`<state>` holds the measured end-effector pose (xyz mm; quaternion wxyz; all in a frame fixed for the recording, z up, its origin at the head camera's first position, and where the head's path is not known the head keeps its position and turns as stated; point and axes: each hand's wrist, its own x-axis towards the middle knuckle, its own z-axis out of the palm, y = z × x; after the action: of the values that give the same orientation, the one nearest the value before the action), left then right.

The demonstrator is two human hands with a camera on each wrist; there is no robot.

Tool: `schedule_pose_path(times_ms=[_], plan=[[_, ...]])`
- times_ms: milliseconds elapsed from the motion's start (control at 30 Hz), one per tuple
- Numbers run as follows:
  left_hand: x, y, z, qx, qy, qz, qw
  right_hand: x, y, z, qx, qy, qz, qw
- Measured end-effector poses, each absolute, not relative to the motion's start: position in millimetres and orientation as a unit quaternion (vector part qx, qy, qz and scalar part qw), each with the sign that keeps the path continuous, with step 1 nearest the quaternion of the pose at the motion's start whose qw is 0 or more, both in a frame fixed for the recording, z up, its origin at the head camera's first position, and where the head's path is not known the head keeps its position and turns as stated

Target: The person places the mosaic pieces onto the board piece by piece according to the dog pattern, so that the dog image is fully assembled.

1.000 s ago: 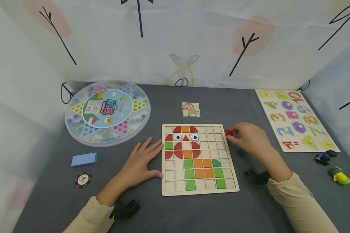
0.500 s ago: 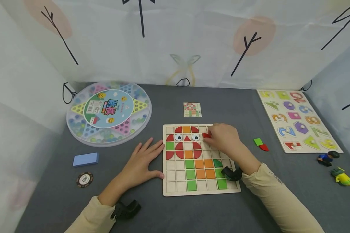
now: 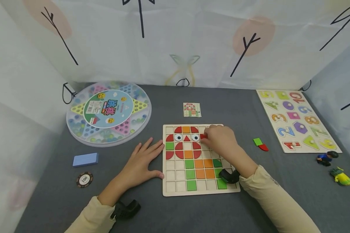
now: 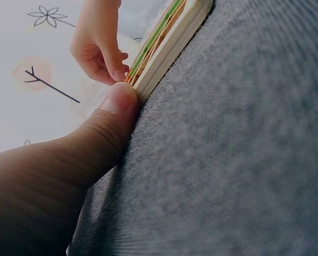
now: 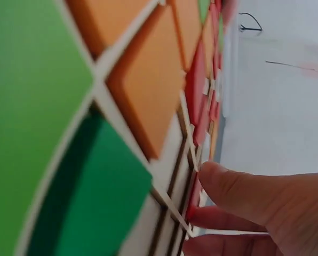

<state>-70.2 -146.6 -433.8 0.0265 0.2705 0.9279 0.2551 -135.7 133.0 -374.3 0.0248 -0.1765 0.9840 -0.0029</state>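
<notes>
A wooden grid board lies on the grey table, its cells partly filled with red, orange and green tiles and two eye tiles. My right hand is over the upper part of the board, thumb and fingers pinching a red tile at the cell just right of the right eye. In the right wrist view that tile shows between thumb and fingertips, close against the grid. My left hand rests spread along the board's left edge, its thumb touching the rim.
A loose green square and a red quarter-circle tile lie right of the board. A small pattern card is behind it. Around stand a round marble-game box, blue block, poker chip, number puzzle and two toy figures.
My right hand has carried the red tile from beside the board leftward onto its upper cells, uncovering the loose green and red tiles. My left hand has stayed at the board's edge.
</notes>
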Motion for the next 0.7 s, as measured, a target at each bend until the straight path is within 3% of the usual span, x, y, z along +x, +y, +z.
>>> schedule_pose_path(times_ms=[433, 700], plan=[[-70.7, -145.4, -431.4, 0.271, 0.931, 0.242, 0.030, -121.7, 225.7, -354.8, -0.093, 0.992, -0.079, -0.025], [-71.1, -147.8, -433.5, 0.270, 0.931, 0.244, 0.031, -118.5, 278.8, -362.2, -0.030, 0.993, -0.093, 0.072]])
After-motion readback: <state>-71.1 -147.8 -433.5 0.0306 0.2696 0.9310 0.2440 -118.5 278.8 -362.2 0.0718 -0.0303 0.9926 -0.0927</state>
